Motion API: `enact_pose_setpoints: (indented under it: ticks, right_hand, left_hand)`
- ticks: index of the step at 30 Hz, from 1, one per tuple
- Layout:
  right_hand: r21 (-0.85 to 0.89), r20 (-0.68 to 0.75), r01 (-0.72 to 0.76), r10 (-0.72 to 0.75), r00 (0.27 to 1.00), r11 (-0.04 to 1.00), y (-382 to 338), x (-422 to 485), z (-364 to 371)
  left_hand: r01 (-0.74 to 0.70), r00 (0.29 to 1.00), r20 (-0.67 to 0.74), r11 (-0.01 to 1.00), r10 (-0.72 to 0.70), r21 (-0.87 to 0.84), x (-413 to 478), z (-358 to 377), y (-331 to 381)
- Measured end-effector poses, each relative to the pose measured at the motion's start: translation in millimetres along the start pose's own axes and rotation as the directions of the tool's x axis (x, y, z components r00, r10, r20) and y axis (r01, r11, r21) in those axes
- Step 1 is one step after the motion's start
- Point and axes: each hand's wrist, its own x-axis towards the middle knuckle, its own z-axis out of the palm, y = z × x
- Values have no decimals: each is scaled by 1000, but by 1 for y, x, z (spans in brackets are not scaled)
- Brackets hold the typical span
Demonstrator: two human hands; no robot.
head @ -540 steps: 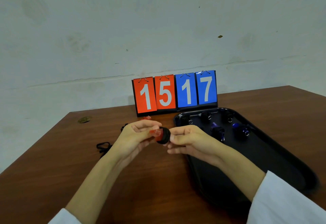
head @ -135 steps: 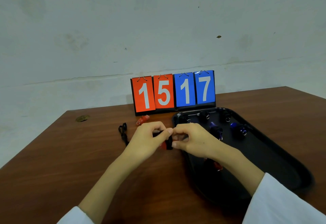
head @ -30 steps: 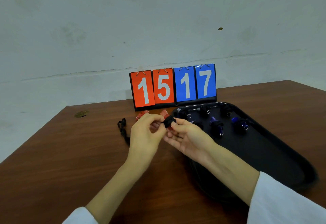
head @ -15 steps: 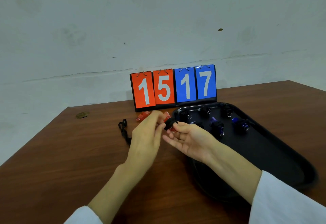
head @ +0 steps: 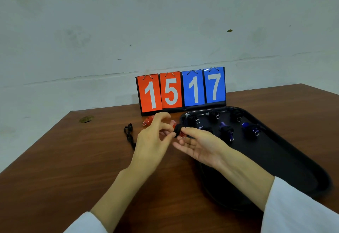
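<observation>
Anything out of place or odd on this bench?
Nothing spilled or broken. Two strays lie on the table left of the black tray: a bare red whistle by the scoreboard and a loose black cord. Pieces in the tray look cord-wrapped, like the wrapped whistle in the right hand.

The small red whistle (head: 173, 123), its middle wound in black cord (head: 178, 128) and a metal ring (head: 182, 134) at its lower end, sat tilted in my right hand's (head: 200, 146) pinch, raised over the desk (head: 73, 159) toward its far edge.
</observation>
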Motion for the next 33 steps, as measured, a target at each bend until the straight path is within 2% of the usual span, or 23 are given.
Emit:
enact_pose_setpoints:
  ticks: [5,8,12,16,19,26,31,33]
  right_hand:
    - [10,-2,-57,57,998,998,1,0,0]
    - [-7,-4,-76,76,997,997,1,-1,2]
    - [51,12,-102,102,995,993,0,-5,5]
    - [115,1,-110,110,994,987,-6,-6,3]
    - [106,-5,-113,114,993,988,-6,-6,2]
    - [107,13,-138,137,990,985,-2,-7,4]
    - [89,7,-128,128,992,988,-3,-6,2]
    - [100,9,-126,126,992,987,-5,-4,1]
  left_hand:
    - [-32,994,105,995,22,93,3,-3,-2]
    - [-12,996,93,995,3,95,3,-2,4]
    - [100,995,10,993,-99,-68,3,-2,3]
    - [208,978,29,939,-208,-275,6,-3,3]
    - [250,966,23,918,-256,-309,6,-2,3]
    - [239,971,62,940,-231,-244,3,1,6]
    - [109,990,100,985,-96,-133,1,0,8]
    - [134,987,112,974,-115,-182,4,-4,9]
